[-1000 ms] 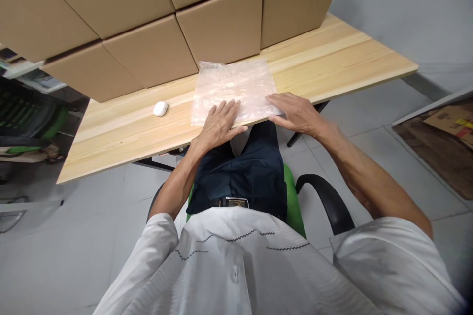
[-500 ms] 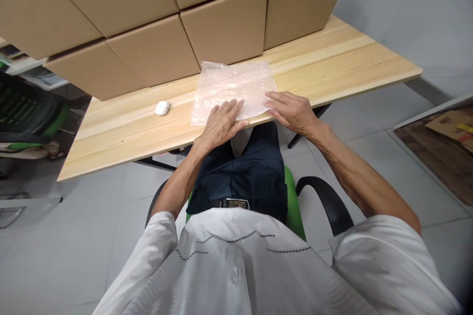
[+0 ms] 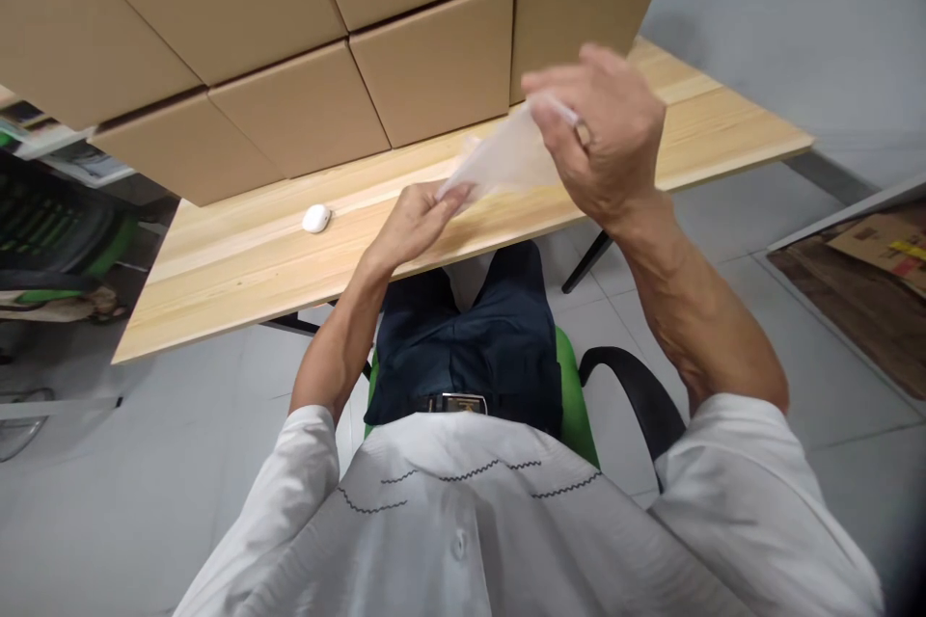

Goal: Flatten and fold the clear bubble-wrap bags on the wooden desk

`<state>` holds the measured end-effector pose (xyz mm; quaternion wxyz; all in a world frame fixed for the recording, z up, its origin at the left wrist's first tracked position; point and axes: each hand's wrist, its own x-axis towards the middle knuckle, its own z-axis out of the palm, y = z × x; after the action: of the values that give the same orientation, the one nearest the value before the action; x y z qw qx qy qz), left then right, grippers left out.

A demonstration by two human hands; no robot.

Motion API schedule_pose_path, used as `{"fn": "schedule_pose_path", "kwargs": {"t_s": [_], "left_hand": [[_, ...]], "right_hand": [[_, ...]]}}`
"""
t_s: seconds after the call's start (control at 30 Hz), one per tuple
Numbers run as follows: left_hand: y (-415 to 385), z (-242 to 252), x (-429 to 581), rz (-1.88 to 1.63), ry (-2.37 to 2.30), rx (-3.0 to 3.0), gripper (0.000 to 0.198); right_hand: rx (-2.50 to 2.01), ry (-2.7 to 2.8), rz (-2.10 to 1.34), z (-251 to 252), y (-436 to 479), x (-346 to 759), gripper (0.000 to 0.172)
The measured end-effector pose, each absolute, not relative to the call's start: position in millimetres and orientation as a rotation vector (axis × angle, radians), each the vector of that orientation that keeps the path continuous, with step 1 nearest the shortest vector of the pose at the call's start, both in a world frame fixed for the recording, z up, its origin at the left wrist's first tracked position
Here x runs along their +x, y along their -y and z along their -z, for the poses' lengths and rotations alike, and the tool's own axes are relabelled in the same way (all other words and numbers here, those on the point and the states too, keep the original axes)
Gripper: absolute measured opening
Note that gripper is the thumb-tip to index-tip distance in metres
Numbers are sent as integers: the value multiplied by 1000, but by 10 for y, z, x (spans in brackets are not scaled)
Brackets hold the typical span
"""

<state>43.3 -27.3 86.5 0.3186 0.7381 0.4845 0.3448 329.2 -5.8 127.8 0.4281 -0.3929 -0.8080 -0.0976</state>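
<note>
Above the wooden table (image 3: 238, 255) a thin, see-through plastic sheet or bag (image 3: 510, 154) is stretched at a slant between my hands. My left hand (image 3: 414, 224) pinches its lower left edge between thumb and fingers, low over the table's front part. Higher and to the right, my right hand (image 3: 614, 130) is closed on the other end, its fingers a little blurred by motion. Whether it is a single sheet or a bag I cannot tell.
Stacked cardboard boxes (image 3: 434, 67) line the back of the table. A small white rounded case (image 3: 316, 218) lies left of my hands. Beneath me is a green chair (image 3: 575, 405) with a black armrest (image 3: 637, 386). Another chair (image 3: 65, 222) stands at the far left.
The plastic lay flat on the table under both hands; now it is lifted and held between them. My right hand has risen up and to the right, and my left hand has closed on the edge.
</note>
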Motion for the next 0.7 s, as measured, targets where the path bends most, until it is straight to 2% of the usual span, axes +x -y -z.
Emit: {"fn": "schedule_pose_path", "kwargs": {"t_s": [0.07, 0.13, 0.23, 0.3, 0.37, 0.53, 0.63, 0.7], "left_hand": [[229, -1022, 468, -1000, -1134, 1770, 56], [175, -1156, 457, -1045, -1078, 1661, 61], [56, -1223, 337, -1017, -1147, 1617, 73], [-41, -1143, 217, -968, -1196, 1636, 81], [-136, -980, 99, -924, -1226, 1648, 84], [-291, -506, -85, -844, -1311, 1432, 79], [-343, -364, -120, -965, -1369, 1160, 64], [-367, -346, -139, -1019, -1374, 1008, 47]], "right_hand": [[-919, 1985, 368, -1663, 94, 3162, 75], [-941, 1937, 348, -2019, 185, 3006, 65], [-1043, 2041, 230, -2321, 315, 2812, 77], [-1117, 2161, 147, -2297, 285, 2768, 78], [-1172, 2277, 97, -2097, 121, 2802, 75], [-1099, 2491, 301, -1170, -500, 3035, 67], [-1024, 2554, 221, -596, -717, 3125, 64], [-993, 2559, 135, -297, -791, 3157, 64]]}}
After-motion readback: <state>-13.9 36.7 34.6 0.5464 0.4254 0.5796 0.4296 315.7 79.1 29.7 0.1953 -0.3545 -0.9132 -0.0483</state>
